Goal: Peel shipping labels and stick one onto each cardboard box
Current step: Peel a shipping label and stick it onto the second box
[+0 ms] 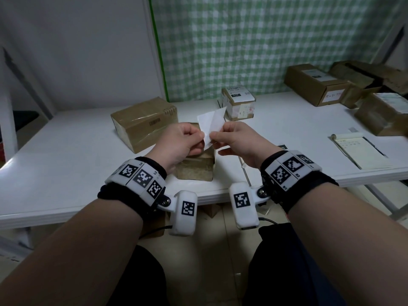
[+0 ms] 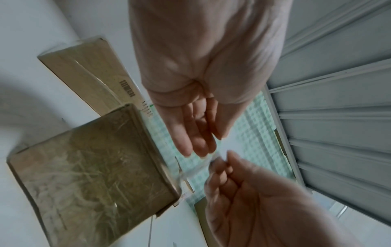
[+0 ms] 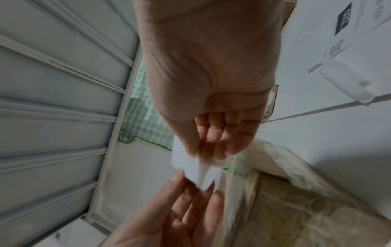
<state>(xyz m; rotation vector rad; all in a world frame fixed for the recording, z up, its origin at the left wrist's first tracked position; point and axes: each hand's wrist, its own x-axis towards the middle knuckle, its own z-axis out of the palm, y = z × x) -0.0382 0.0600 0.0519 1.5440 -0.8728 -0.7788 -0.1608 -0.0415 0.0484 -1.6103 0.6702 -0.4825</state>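
Both hands hold a white shipping label (image 1: 210, 125) up above the table. My left hand (image 1: 184, 141) pinches its lower left edge and my right hand (image 1: 234, 140) pinches its lower right, with two layers parting near the top. In the right wrist view the label (image 3: 196, 168) shows as two white sheets between the fingertips. Directly below the hands sits a worn, tape-wrapped cardboard box (image 1: 196, 167), also seen as the box (image 2: 95, 175) in the left wrist view. A second brown box (image 1: 143, 122) lies behind it to the left.
A small box (image 1: 239, 102) bearing a label stands at the back centre. Several boxes (image 1: 315, 85) are stacked at the back right. A notepad (image 1: 359, 152) lies at the right on the white table (image 1: 66, 162). A green checked curtain hangs behind.
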